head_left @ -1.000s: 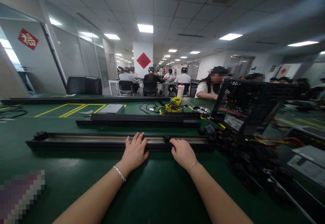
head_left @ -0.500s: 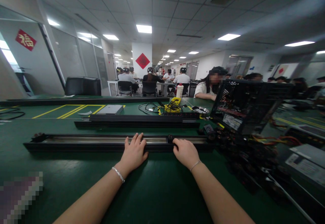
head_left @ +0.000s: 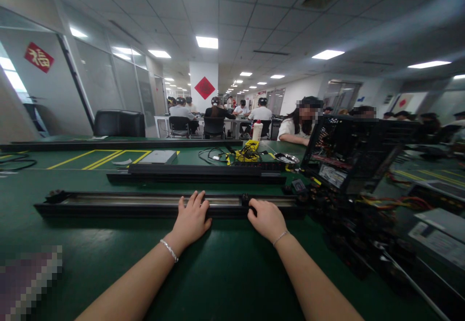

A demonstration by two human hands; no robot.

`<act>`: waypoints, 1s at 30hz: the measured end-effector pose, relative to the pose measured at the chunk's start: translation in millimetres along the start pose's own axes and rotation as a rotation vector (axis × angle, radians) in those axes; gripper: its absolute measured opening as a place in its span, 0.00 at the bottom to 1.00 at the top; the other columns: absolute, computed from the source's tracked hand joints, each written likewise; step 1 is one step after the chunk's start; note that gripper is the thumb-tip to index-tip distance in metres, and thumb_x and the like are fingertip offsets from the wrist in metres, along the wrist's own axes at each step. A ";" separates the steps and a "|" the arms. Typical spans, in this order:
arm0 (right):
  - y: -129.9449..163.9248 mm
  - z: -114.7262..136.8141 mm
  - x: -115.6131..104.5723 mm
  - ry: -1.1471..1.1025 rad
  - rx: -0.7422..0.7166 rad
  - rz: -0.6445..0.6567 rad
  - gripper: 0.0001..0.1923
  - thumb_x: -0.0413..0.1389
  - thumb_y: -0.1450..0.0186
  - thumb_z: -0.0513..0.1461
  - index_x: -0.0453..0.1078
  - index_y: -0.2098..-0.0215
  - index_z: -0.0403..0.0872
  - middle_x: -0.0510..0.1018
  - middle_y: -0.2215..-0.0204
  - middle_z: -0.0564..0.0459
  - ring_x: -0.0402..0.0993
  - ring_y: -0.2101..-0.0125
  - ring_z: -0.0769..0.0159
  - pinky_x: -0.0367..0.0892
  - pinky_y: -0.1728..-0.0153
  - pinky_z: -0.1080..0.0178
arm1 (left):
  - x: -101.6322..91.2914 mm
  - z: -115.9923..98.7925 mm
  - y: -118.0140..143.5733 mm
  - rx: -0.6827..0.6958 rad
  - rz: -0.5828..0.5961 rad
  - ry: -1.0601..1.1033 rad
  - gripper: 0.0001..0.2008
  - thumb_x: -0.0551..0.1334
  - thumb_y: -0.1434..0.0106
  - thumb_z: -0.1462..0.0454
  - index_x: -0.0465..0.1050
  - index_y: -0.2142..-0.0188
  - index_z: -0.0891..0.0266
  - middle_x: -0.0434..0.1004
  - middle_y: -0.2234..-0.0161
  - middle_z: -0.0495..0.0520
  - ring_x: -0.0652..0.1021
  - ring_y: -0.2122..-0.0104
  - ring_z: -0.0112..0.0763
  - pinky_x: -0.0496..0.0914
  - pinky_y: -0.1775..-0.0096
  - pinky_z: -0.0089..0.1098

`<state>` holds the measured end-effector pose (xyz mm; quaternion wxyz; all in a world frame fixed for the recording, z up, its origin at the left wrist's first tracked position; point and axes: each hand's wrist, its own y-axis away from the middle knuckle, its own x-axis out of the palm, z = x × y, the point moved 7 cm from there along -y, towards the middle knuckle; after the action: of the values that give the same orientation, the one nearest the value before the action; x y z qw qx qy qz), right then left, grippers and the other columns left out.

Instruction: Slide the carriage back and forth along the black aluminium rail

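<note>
Left hand: my left hand [head_left: 191,218] lies flat, fingers spread, on the near edge of the rail [head_left: 119,203]; its grip is apart, clamped on nothing.
Right hand: my right hand [head_left: 267,219] curls over the rail's edge, fingertips at a small black knob [head_left: 245,198]; I cannot tell whether that grip has closed on it.
Rail: long and black, lying crosswise on the green counter [head_left: 225,267], just ahead of me.
Right of it: an open computer case [head_left: 358,151] with loose wires [head_left: 385,200].
Beyond: a second rail [head_left: 196,171], a yellow box [head_left: 250,150].
</note>
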<state>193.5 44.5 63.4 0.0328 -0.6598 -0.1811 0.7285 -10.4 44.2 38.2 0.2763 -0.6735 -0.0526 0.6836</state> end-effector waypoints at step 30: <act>-1.5 -24.0 4.2 0.027 0.075 0.045 0.17 0.44 0.43 0.30 0.69 0.61 0.51 0.76 0.66 0.53 0.68 0.65 0.66 0.54 0.65 0.65 | -0.5 0.0 0.1 0.002 0.001 0.002 0.18 0.57 0.45 0.58 0.66 0.54 0.58 0.58 0.40 0.60 0.56 0.40 0.48 0.49 0.45 0.58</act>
<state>216.0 52.4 58.3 0.0437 -0.6718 -0.1381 0.7264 -10.5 43.8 38.6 0.2767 -0.6740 -0.0516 0.6830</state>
